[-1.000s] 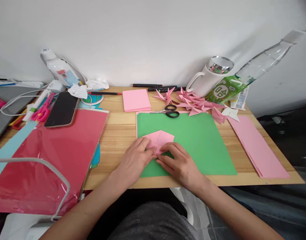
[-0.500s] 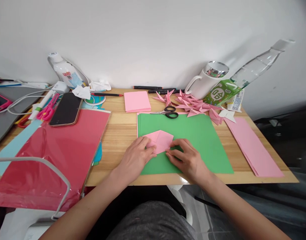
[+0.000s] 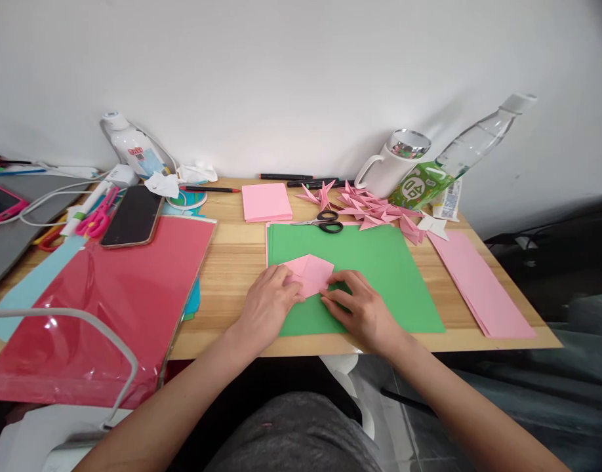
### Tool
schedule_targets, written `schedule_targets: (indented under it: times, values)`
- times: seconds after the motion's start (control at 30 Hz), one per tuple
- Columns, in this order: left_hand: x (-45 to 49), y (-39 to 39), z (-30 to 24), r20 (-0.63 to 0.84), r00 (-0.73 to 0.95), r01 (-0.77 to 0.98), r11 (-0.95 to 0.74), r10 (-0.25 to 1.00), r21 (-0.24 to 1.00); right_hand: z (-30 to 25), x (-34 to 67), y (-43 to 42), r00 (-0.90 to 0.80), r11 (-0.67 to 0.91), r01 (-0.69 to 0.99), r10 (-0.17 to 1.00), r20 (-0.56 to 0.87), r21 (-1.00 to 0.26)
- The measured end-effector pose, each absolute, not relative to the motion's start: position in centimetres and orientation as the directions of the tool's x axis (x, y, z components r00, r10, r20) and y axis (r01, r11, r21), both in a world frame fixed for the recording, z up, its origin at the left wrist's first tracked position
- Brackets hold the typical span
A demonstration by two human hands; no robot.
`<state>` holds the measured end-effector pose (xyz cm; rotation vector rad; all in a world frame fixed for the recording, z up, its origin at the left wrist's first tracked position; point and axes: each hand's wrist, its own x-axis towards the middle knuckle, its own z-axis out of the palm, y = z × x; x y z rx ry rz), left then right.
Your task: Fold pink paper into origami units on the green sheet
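A small folded sheet of pink paper lies on the green paper in front of me, a crease running down from its top point. My left hand presses on its left side, fingers closed over the edge. At the right edge, my right hand pinches the paper between thumb and fingertips. The paper's left corner is hidden under my left fingers. Just beyond the folded piece rest black-handled scissors on the green sheet's far edge.
Behind are a stack of pink squares, several folded pink pieces, a white mug and a clear bottle. Pink strips lie right. Leftward are a red packet, a phone and pink scissors.
The view has shifted slightly, so the things on the right appear further left. Both hands keep their hold on the pink paper, whose shape looks the same.
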<state>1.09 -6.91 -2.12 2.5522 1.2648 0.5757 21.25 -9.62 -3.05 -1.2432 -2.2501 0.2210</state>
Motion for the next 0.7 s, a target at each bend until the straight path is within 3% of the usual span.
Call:
schedule_targets:
  times: [0.2,0.7]
  values:
    - [-0.2,-6.7,-2.3,0.243,0.586,0.649,-0.627,0.773,0.432,-3.1,21.1,-9.6,-0.410,0.563,0.728,0.815,0.409,-0.392]
    - [-1.1,-7.1,-1.0,0.228,0.729,0.622,-0.763,0.646,0.174,-4.2,21.3,-8.2,-0.379,0.522,0.775,0.835,0.399,-0.356]
